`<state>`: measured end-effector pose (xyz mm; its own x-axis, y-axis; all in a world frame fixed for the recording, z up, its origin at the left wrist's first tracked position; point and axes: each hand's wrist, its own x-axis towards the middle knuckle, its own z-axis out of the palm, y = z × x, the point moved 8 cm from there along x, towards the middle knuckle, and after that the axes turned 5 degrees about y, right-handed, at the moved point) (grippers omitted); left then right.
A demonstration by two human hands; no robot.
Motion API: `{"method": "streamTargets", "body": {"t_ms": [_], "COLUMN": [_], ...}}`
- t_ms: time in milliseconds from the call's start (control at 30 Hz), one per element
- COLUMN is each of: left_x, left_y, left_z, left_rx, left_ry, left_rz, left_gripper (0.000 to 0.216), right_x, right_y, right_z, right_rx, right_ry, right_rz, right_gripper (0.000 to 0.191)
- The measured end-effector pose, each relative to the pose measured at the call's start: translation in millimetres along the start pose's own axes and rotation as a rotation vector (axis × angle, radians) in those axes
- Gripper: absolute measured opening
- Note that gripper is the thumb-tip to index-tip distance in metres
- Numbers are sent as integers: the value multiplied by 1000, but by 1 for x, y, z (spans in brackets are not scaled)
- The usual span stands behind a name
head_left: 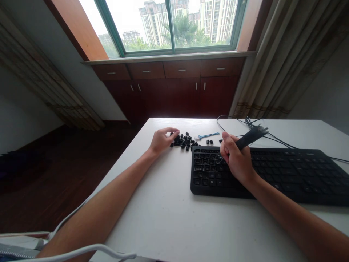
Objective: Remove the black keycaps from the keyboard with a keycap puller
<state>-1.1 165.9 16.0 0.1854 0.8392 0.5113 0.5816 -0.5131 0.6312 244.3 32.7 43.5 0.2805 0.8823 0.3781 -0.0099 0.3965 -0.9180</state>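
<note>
My right hand (236, 156) is closed around a black keycap puller (252, 136) with brush bristles at its upper end. The puller's thin wire end reaches down to the left part of a black keyboard (261, 196), where several key positions have lost their caps. To the left, my left hand (163, 140) rests on the white table beside a pile of loose black keycaps (187, 141). Its thumb and forefinger are apart at the pile's left edge, and the other fingers are partly hidden.
Behind the keycaps lies a small blue brush (207, 136) with pale bristles. Black cable (248, 123) is bunched behind the keyboard. A white cable (92, 248) crosses near my left forearm. The white table's (163, 218) far edge faces dark red cabinets (180, 94) under a window.
</note>
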Motion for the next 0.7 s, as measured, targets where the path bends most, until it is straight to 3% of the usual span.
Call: {"method": "streamTargets", "body": {"t_ms": [300,500,600,700], "left_x": [-3,-5,-10,-25], "left_y": [11,24,42,75], "left_z": [9,4,2,7], "left_rx": [-88,-99,-83,-79], "left_ry": [-114,-100,-84,-115], "left_rz": [-8,44,172,424], "left_gripper": [53,51,38,29], "right_x": [-1,-1,0,1], "right_y": [-1,0,0,0], "right_z": [0,1,1,-1], "right_rx": [-9,1,4,6], "right_ry": [5,2,0,-27], "right_rz": [11,12,30,79], "right_gripper": [53,53,52,51]}}
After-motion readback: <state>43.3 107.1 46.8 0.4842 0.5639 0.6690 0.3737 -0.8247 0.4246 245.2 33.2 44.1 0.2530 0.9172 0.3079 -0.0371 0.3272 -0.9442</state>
